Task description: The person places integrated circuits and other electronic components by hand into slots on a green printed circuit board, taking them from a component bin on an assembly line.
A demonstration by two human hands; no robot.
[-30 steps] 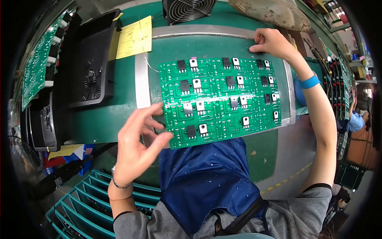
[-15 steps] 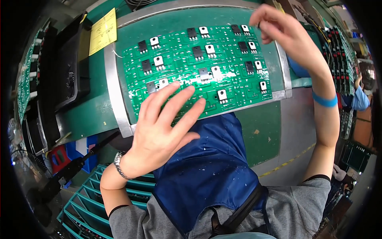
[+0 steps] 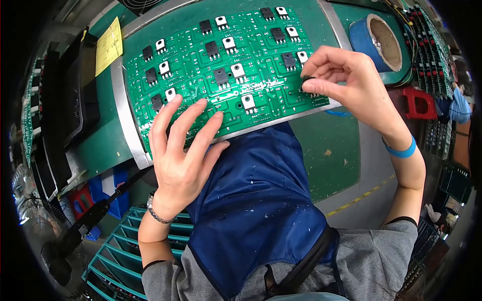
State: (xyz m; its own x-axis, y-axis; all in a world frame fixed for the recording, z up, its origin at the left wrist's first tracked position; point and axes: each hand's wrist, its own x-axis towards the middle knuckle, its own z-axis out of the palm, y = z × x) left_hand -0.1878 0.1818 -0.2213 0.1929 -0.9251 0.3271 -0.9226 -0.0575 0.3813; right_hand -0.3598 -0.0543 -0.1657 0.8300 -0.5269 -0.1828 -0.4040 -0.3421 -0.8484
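Note:
A large green circuit board lies before me, carrying several black and silver-faced transistors, such as this silver-faced transistor near the front edge. My left hand rests with spread fingers over the board's front left part; it holds nothing. At the board's right end, my right hand pinches a small black transistor between thumb and fingers, low over the front row. The transistor's legs are hidden by the thumb, so whether they sit in the board I cannot tell.
Metal rails flank the board. Left of it are a yellow paper and a black bin. A blue roll with a cardboard core stands at the right. Beyond are a red stool and a teal rack at lower left.
My right hand has come from beyond the board's far right corner down to its near right part. The board appears farther left and up in the view; my left hand stays over it.

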